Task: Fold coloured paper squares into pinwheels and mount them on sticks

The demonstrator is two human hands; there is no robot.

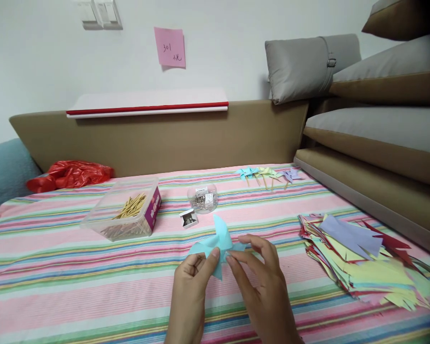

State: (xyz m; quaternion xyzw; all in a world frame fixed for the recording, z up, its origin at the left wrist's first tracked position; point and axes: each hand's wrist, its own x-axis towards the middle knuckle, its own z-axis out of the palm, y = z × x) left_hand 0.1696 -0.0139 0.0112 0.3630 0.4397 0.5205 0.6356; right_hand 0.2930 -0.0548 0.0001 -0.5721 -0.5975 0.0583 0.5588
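Observation:
A light blue paper pinwheel (220, 239) with curled-in blades is held up between my two hands, above the striped cloth. My left hand (191, 282) pinches it, the thumb pressed on the paper close to the centre. At its right side my right hand (261, 277) has thumb and forefinger closed near the middle of the pinwheel; whether a small pin sits between those fingertips I cannot make out. Just beyond the paper lie a small open white box (188, 218) and a round clear container (203, 198) with small metal pieces inside.
A clear plastic box (120, 222) of wooden sticks stands at left, a red plastic bag (71, 176) behind it. Finished pinwheels on sticks (268, 174) lie at the back right. Cut coloured paper (365, 263) is piled at right, beside stacked cushions (372, 138).

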